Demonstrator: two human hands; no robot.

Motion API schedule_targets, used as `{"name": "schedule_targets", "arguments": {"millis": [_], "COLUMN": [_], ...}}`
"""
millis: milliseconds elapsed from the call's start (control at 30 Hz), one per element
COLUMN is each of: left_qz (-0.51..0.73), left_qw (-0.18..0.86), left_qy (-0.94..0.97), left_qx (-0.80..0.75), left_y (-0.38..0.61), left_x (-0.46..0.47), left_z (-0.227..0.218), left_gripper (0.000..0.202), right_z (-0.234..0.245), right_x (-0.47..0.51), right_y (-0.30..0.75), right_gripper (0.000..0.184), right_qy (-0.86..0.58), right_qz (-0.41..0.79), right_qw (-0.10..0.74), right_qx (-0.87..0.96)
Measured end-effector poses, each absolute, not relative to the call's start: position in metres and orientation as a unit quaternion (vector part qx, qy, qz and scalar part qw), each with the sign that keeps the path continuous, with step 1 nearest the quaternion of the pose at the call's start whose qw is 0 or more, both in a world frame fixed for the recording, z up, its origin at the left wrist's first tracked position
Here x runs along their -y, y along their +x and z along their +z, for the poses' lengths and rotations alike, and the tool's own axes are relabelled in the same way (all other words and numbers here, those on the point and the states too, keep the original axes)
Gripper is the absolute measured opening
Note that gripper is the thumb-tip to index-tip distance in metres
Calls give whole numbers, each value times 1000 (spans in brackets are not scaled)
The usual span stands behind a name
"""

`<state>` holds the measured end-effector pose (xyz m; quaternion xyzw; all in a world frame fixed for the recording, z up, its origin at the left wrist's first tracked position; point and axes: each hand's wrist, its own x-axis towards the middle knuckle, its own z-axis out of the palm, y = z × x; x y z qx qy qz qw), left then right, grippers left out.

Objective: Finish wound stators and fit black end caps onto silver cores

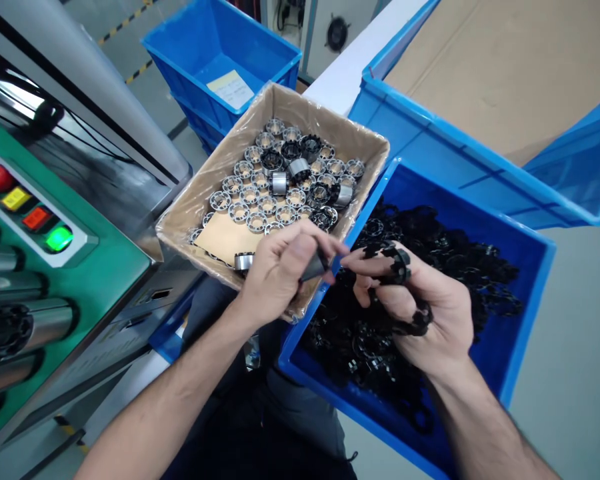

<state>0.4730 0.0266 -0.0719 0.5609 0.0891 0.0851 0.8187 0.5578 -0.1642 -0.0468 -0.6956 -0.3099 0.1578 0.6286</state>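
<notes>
My left hand [277, 270] is closed around a metal ring core [314, 267], dark in shadow, above the near right edge of the lined box. My right hand [430, 307] is beside it over the blue bin, its index fingertip close to the left hand's fingertips. One black plastic ring [400, 261] circles fingers of the right hand, and another black toothed ring [421, 317] sits around its thumb. Whether the right fingertips touch the metal core cannot be told. Below the right hand lies a heap of black plastic rings [445, 247].
A plastic-lined carton [195, 200] holds rows of metal ring cores, some fitted with black rings, and a cardboard sheet [230, 237]. The blue bin [530, 280] adjoins it. More blue bins [220, 40] stand behind; a green machine panel [105, 267] with lit buttons is at left.
</notes>
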Motion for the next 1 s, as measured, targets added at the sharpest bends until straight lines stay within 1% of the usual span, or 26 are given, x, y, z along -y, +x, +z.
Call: {"name": "schedule_targets", "arguments": {"millis": [67, 133, 167, 267, 333, 433, 500, 600, 633, 700, 767, 900, 1000], "left_qz": [134, 117, 101, 89, 97, 89, 80, 27, 7, -21, -25, -36, -40], "left_qw": [826, 821, 807, 759, 769, 810, 830, 854, 853, 833, 811, 800, 798], "left_qy": [534, 548, 574, 644, 632, 574, 539, 504, 509, 546, 581, 595, 597], "left_qx": [-122, -114, -92, -18, -21, -85, -120, -128, -117, -85, -67, -73, -71], "left_y": [474, 473, 472, 468, 468, 471, 474, 476, 475, 473, 470, 466, 465], "left_x": [-27, -29, -30, -32, -30, -27, -27, -27, -28, -29, -28, -26, -25], "left_z": [-72, -71, -70, -68, -69, -71, -71, -71, -71, -71, -73, -75, -74], "left_gripper": [61, 45, 39, 35, 29, 33, 37, 46, 48, 45, 46, 54, 54], "right_z": [-44, -42, -41, -39, -38, -38, -39, -42, -44, -48, -52, -59, -62], "right_x": [168, 169, 168, 165, 163, 162, 162, 162, 162, 161, 159, 153, 149], "right_y": [562, 564, 565, 564, 562, 559, 558, 557, 557, 556, 555, 549, 545], "right_gripper": [24, 23, 25, 33, 31, 24, 24, 26, 26, 23, 19, 17, 15], "right_qy": [-708, -704, -690, -631, -615, -627, -644, -681, -694, -716, -724, -716, -709], "right_qz": [135, 149, 170, 242, 253, 217, 193, 175, 166, 139, 121, 123, 128], "right_qw": [607, 604, 618, 677, 696, 705, 705, 679, 667, 649, 641, 655, 664], "right_qx": [334, 344, 337, 290, 271, 249, 227, 210, 212, 219, 224, 205, 201]}}
